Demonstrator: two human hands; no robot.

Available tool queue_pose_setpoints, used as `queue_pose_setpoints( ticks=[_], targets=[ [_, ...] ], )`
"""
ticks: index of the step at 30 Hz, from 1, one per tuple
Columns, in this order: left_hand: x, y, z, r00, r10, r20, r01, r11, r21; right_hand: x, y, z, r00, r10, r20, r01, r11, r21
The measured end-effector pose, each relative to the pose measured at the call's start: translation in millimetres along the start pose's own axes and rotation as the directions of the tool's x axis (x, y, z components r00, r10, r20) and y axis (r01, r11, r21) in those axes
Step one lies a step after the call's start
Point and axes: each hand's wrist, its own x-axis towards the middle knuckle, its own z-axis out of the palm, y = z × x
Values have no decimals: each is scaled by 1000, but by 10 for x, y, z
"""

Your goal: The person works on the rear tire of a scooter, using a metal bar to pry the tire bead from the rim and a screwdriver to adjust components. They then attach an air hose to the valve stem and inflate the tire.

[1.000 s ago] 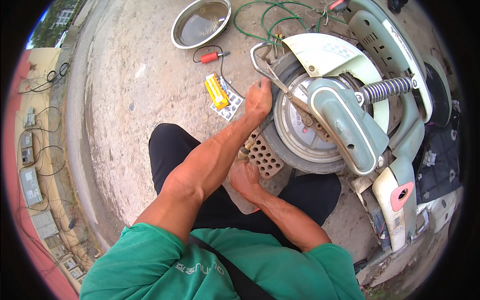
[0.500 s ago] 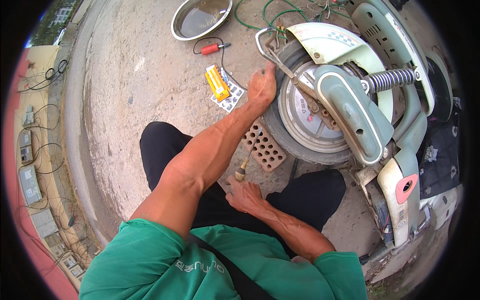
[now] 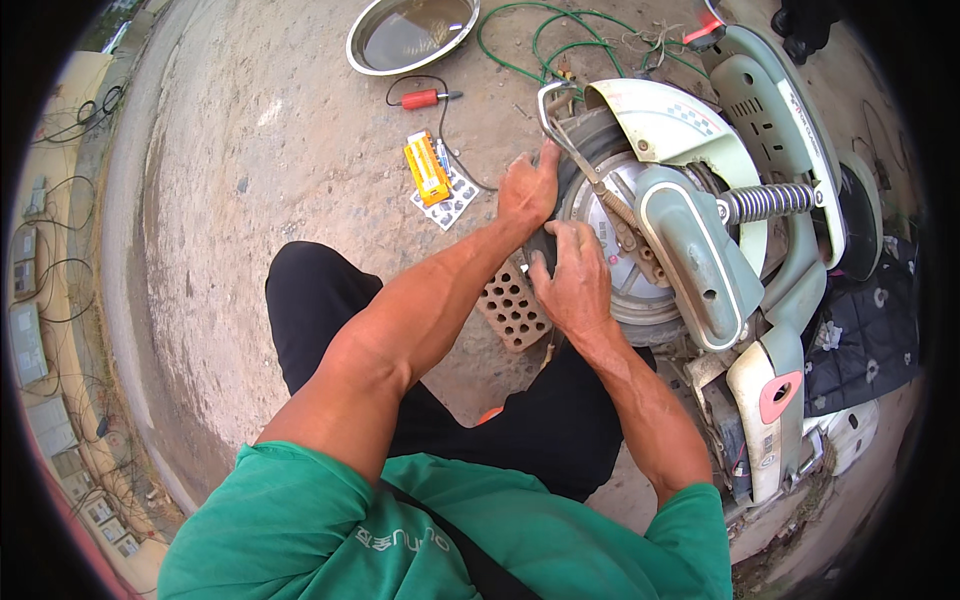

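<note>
A grey-green scooter (image 3: 705, 255) lies on its side, its rear wheel's black tyre (image 3: 590, 135) and silver hub (image 3: 640, 290) facing up. My left hand (image 3: 527, 188) is closed over the tyre's left edge, beside a bent metal bar (image 3: 550, 110). Just below it, my right hand (image 3: 573, 275) grips the same tyre with curved fingers. A perforated brick (image 3: 510, 310) lies under the wheel's left side, and a wooden-handled tool (image 3: 549, 355) shows partly beside my right forearm.
A water basin (image 3: 408, 35), a green hose (image 3: 560, 50), a red corded tool (image 3: 420, 98) and a yellow box (image 3: 427, 168) on patch sheets lie ahead. A dark padded cloth (image 3: 860, 340) is at right. Someone's dark shoe (image 3: 795, 45) shows top right. Meter boxes (image 3: 30, 340) line the left wall.
My right hand has left the wooden-handled tool, which it held low by the brick, and moved up onto the tyre. My left hand stays on the tyre.
</note>
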Motion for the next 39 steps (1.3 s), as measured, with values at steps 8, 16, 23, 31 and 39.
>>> queue_pose_setpoints(
  ticks=[8,16,23,31,39],
  targets=[
    [43,-151,-8,1000,18,2,-18,999,38,-901,51,-839,966,259,8,-247,910,332],
    [3,-78,69,998,60,24,-59,998,-38,-3430,1699,-323,405,907,120,-888,358,289],
    [17,-98,23,999,15,-39,-18,996,-83,-3833,1432,573,360,857,368,-931,308,194],
    [-8,-50,23,999,-35,-19,33,998,-62,-3847,1418,677,389,862,326,-907,297,298],
    [70,-152,29,999,-39,-24,37,993,-109,-3791,1487,632,423,864,272,-871,305,385]
  ],
)
